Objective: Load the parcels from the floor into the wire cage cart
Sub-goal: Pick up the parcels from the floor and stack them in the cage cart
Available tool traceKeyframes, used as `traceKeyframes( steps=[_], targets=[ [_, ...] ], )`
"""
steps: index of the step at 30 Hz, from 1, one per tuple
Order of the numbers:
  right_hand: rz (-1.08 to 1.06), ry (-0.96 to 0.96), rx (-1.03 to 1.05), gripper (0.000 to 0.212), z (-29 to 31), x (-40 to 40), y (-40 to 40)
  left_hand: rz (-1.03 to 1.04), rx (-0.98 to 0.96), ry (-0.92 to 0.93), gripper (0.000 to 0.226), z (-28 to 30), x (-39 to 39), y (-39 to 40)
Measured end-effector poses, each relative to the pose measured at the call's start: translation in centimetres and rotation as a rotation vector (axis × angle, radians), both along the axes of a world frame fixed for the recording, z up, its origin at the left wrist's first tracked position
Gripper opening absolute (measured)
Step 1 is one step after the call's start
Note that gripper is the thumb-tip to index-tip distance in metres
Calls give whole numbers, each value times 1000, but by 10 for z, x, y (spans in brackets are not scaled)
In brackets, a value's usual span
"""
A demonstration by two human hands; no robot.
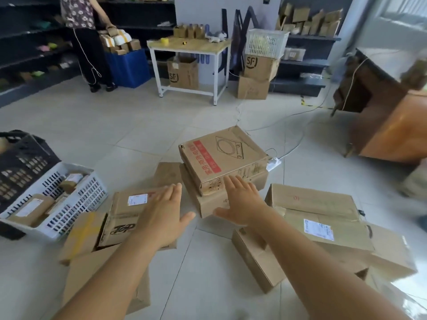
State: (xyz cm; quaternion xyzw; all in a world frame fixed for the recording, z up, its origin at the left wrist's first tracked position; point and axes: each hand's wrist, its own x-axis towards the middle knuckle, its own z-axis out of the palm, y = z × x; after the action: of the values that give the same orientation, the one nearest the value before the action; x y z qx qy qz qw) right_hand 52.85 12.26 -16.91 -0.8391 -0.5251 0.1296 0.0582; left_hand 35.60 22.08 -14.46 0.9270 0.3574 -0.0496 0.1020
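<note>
Several cardboard parcels lie on the tiled floor. In the middle, a flat box with a red label sits on top of a plain brown box. My left hand hovers open over a parcel with a white label at the left, fingers straight. My right hand reaches open toward the near edge of the stacked boxes, holding nothing. More parcels are piled at the right. No wire cage cart is in view.
A white plastic basket with small parcels and a black crate stand at the left. A white table, stacked boxes, shelves and a standing person fill the back. A wooden desk is at the right. Cables and a power strip cross the floor.
</note>
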Motion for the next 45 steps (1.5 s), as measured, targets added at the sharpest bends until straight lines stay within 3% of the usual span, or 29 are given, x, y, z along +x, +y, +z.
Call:
traceKeyframes(
  steps=[14, 30, 38, 45],
  targets=[
    [-410, 48, -51, 96, -47, 194, -84, -256, -85, 35, 81, -55, 241, -17],
    [-936, 173, -174, 95, -133, 299, -157, -509, -286, 196, 79, -154, 408, -30],
    [-965, 192, -249, 96, -210, 367, -199, -464, -209, 327, 79, -231, 458, -38],
    [-891, 206, -345, 100, -296, 445, -255, -290, -206, 390, 82, -314, 496, -58]
  ],
)
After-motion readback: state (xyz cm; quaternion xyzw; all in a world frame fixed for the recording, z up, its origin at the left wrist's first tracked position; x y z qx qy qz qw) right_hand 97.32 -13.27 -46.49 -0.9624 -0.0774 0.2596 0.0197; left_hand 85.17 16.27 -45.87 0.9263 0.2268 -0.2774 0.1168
